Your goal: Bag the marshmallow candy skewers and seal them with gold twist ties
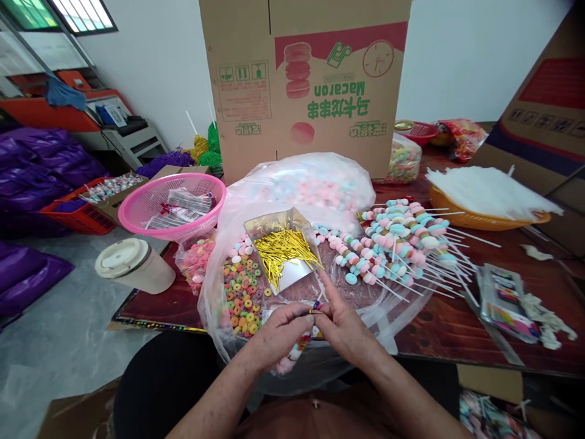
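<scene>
At the near edge of the desk [457, 329], the left hand [276, 332] and right hand [340, 329] pinch together a small wrapped candy skewer [315, 306], probably with a shiny gold twist tie, above the crinkled clear plastic bag [214, 317].

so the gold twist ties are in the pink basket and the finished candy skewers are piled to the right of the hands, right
Not quite. In the head view the gold twist ties lie in an open clear packet, not the pink basket; the candy skewers are indeed piled right of the hands.

A small candy-packing workshop: candy skewers [397, 244] piled on the surface [457, 329], a macaron carton [306, 79] far behind, purple bags [41, 164] at left.
</scene>
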A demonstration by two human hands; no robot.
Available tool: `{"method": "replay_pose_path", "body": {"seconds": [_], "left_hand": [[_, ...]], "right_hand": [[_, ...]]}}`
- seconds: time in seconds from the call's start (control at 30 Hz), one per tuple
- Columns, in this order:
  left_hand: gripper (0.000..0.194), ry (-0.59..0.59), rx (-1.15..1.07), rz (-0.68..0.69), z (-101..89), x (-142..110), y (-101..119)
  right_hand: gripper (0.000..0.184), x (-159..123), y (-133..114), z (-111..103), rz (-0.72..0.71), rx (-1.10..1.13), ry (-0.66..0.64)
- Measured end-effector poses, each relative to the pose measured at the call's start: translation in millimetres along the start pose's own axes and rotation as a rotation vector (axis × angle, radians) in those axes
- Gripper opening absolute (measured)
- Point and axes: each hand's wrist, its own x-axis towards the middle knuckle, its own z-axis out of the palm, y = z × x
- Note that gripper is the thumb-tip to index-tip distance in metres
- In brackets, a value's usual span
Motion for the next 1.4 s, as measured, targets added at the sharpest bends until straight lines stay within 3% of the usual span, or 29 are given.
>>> {"method": "replay_pose_path", "body": {"seconds": [0.13,0.3,0.47,0.63,0.77,0.87,0.93,1.07,1.23,1.4], "left_hand": [[0.027,-0.004,-0.184,0.049,4.4,1.1,-1.8],[0.025,-0.107,-0.365,0.046,3.9,5.6,-9.4],[0.028,0.069,-0.435,0.008,11.8,13.2,-17.3],[0.026,0.22,-0.499,0.095,24.6,11.4,-13.7],[0.031,0.229,-0.31,0.094,23.9,4.4,-11.6],[0.033,0.175,-0.217,0.129,17.5,2.1,-8.6],[0.032,0.079,-0.308,0.075,13.0,2.0,-5.2],[0.032,-0.137,-0.525,-0.052,9.5,0.6,-1.0],[0.027,-0.305,-0.62,-0.019,12.3,-2.5,-4.6],[0.019,-0.333,-0.696,-0.05,12.5,-0.7,-7.0]], "right_hand": [[0.077,-2.3,2.0,4.4,-0.09,-0.274,0.077],[0.073,-4.1,-0.4,6.3,-0.097,-0.508,0.097],[0.069,-4.7,-4.4,4.7,-0.101,-0.622,0.097],[0.058,-8.6,9.0,11.4,-0.212,-0.426,0.157],[0.047,-11.4,20.9,15.2,-0.191,-0.09,0.318],[0.029,-11.5,15.9,4.9,-0.137,0.024,0.101],[0.023,-12.1,7.0,-5.8,-0.223,-0.076,-0.011],[0.02,-15.3,-8.9,-21.1,-0.435,-0.207,-0.054],[0.028,-16.5,-7.4,-23.4,-0.289,0.08,-0.263],[0.034,-16.2,3.5,-15.3,-0.223,0.2,-0.15]]}}
